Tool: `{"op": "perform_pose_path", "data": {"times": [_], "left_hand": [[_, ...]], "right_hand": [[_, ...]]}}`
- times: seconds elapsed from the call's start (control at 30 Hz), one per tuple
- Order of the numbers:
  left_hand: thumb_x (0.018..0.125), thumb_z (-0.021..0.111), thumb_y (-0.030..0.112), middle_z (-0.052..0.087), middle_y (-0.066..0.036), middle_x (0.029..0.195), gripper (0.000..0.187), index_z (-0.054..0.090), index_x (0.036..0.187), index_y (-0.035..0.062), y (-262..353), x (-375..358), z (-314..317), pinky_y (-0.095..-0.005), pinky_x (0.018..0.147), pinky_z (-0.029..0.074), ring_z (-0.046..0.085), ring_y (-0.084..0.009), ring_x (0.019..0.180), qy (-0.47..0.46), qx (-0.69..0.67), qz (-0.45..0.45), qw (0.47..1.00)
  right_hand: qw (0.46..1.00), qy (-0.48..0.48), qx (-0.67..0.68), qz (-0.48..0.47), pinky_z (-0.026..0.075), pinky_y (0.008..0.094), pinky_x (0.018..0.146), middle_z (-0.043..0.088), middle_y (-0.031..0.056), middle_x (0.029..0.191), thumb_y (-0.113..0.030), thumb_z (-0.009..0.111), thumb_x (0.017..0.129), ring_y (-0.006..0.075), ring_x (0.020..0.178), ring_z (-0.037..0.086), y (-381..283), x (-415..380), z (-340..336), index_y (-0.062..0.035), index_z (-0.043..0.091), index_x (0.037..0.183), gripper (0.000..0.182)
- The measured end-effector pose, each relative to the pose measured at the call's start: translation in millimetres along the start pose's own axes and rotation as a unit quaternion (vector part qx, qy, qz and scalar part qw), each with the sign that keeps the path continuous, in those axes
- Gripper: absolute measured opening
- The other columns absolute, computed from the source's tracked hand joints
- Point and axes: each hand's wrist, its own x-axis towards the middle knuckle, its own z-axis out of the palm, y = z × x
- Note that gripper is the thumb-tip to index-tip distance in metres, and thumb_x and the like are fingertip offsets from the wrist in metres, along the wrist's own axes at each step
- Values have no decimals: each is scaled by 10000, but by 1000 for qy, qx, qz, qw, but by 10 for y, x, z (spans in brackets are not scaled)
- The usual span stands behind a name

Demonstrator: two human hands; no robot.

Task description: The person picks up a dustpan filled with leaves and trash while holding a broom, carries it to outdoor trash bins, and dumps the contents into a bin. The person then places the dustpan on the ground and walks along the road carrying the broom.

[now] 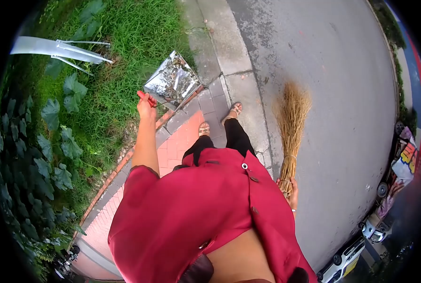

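Observation:
My left hand (146, 109) is wrapped around the red handle of a shiny metal dustpan (161, 85). Bits of dirt and leaf litter lie in the pan, which is at the border of the grass and the paved path. At my other side, my right hand (293, 192) grips a straw broom (291, 137) near its bound end. The broom's bristles spread away from me over the grey road and look blurred at the tips.
Grass (130, 28) and leafy plants (71, 141) lie to the left, with a white metal structure (64, 48) among them. Under my feet runs a red-brick path (170, 148) beside a concrete curb (227, 37). Parked vehicles (345, 259) line the far side of the road (342, 94).

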Motion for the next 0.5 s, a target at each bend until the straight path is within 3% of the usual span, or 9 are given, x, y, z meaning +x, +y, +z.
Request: {"op": "perform_pose_path", "data": {"times": [0.1, 0.23, 0.33, 0.43, 0.5], "left_hand": [[842, 513, 75, 539, -50, 688, 47, 472, 833, 54, -186, 529, 317, -266, 500, 436, 533, -152, 580, 28, 7, -12, 1000], [831, 519, 60, 560, -60, 716, 45, 482, 853, 47, -524, 1084, 710, -276, 510, 438, 560, -162, 621, 22, 18, -48, 998], [792, 547, 14, 583, -58, 748, 88, 511, 861, 57, -716, 1250, 1031, -298, 510, 427, 574, -162, 642, 97, 74, -85, 989], [779, 558, 2, 587, -49, 735, 100, 523, 827, 83, -745, 1294, 1454, -297, 513, 416, 579, -162, 658, 92, 174, -66, 978], [768, 587, 47, 566, -40, 690, 81, 527, 799, 93, -729, 1395, 1618, -305, 506, 400, 551, -159, 607, 94, 211, -53, 972]], "right_hand": [[998, -1, 61, 16, 518, 354, 607, 580, 162, 771, -328, 553, 787, 257, 683, 588, -178, 277, 55, 13, 488, 980, 397], [989, -1, 63, 132, 517, 367, 617, 591, 157, 763, -334, 560, 771, 258, 661, 591, -482, 902, 273, 7, 514, 924, 377], [973, -29, 33, 225, 525, 376, 635, 598, 165, 758, -324, 543, 785, 255, 682, 606, -709, 1053, 1237, 22, 527, 949, 383], [951, -130, 1, 280, 532, 346, 593, 602, 167, 783, -341, 531, 794, 250, 701, 615, -888, 1570, 1730, 50, 517, 997, 440], [945, -187, -6, 269, 531, 323, 546, 604, 167, 822, -357, 531, 792, 247, 691, 619, -1080, 1649, 2291, 58, 511, 991, 461]]}}
